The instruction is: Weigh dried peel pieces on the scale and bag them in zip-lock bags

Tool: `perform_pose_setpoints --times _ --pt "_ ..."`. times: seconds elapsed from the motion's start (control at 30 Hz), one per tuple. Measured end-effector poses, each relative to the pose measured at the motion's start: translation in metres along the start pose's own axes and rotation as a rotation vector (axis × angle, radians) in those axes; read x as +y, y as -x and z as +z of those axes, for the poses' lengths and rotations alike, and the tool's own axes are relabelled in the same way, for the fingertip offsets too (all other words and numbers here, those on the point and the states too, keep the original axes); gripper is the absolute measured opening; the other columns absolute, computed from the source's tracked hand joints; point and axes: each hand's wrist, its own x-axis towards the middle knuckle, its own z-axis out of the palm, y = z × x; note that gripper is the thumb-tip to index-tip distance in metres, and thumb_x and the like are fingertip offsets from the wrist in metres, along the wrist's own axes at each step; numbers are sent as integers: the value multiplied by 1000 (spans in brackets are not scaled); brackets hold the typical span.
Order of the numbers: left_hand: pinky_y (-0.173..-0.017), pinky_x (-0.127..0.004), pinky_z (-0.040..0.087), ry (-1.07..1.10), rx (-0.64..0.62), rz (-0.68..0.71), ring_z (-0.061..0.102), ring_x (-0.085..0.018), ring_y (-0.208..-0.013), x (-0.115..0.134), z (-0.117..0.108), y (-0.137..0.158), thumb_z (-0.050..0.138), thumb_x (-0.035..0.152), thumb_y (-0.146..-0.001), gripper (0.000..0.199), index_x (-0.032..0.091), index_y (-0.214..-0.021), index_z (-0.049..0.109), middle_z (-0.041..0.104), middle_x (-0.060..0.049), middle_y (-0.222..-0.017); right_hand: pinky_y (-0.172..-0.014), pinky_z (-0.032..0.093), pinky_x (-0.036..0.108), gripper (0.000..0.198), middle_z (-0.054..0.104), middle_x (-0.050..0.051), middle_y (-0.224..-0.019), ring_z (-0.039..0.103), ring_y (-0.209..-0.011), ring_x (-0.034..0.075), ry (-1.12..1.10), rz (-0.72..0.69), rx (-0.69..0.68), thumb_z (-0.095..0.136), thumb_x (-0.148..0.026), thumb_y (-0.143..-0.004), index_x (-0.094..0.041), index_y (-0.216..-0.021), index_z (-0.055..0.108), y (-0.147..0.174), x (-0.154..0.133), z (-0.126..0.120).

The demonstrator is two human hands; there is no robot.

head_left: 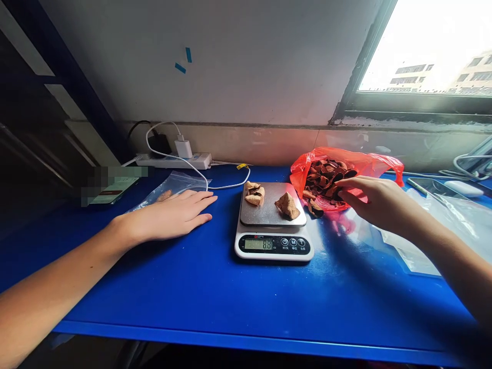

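A white kitchen scale [274, 251] stands mid-table, its display reading 8.8. Curled brown pieces of dried peel [255, 195] lie at the left of its metal plate, and another folded piece [287, 206] lies at the right. Just behind and right of the scale, an open red plastic bag [369, 163] holds many dark dried peels [326, 174]. My right hand [378, 202] reaches over the bag, thumb and forefinger closed about a dark peel piece at its edge. My left hand [172, 215] rests flat with fingers stretched out, beside a clear zip bag [180, 180] containing a brown piece.
A power strip [200, 160] with a white charger [183, 147] and cables runs along the wall. Behind my left hand lies a partly blurred phone-like device [115, 189]. Clear plastic bags [418, 251] and a white mouse [463, 188] are at the right.
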Motion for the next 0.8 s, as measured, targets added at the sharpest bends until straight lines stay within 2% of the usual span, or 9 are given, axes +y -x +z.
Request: perform_pose_setpoints --times 0.07,0.13,0.23,0.33,0.43,0.63,0.8 --pt "-124 -56 20 -6 -10 -14 24 -32 -156 0 0 0 33 54 -96 72 22 -160 35 30 -6 -167 -62 52 39 27 72 14 -97 67 -74 25 42 -37 -34 54 -38 -93 -19 -94 73 -2 -7 5" --pt "-125 -56 21 13 -8 -23 24 -32 -156 -1 1 -1 34 55 -95 72 24 -159 35 32 -5 -167 -76 55 45 30 69 17 -109 67 -91 30 66 -82 -74 52 -40 -94 -18 -94 71 -3 -15 19" --pt "-125 -57 20 40 1 -31 25 -32 -156 -4 4 -2 36 58 -94 72 27 -159 36 34 -4 -166 -95 52 51 26 67 18 -119 62 -114 33 73 -108 -166 48 -35 -96 -18 -100 68 -5 -26 42" --pt "-125 -58 20 44 10 -28 25 -32 -155 -6 5 -4 37 58 -94 72 27 -159 36 34 -5 -166 -90 53 48 23 69 16 -107 65 -103 30 74 -87 -239 43 -27 -97 -17 -99 64 -7 -30 52" --pt "-125 -57 21 34 9 -26 26 -32 -155 -5 4 -3 37 58 -94 73 25 -159 38 35 -6 -165 -83 53 46 24 69 15 -99 64 -92 28 82 -69 -261 42 -26 -97 -16 -101 63 -8 -28 50" --pt "-126 -53 18 -16 -48 -52 23 -28 -157 2 -1 -1 32 55 -95 75 22 -161 31 29 -4 -168 -84 50 48 41 68 15 -106 58 -97 31 130 -90 -279 39 -28 -98 -18 -130 63 -9 -26 46" --pt "-126 -56 17 1 -47 -56 21 -30 -157 0 0 -2 33 57 -94 75 24 -161 31 28 -3 -168 -88 49 48 41 69 15 -105 60 -99 30 94 -95 -288 36 -31 -102 -19 -114 73 -10 -25 46"
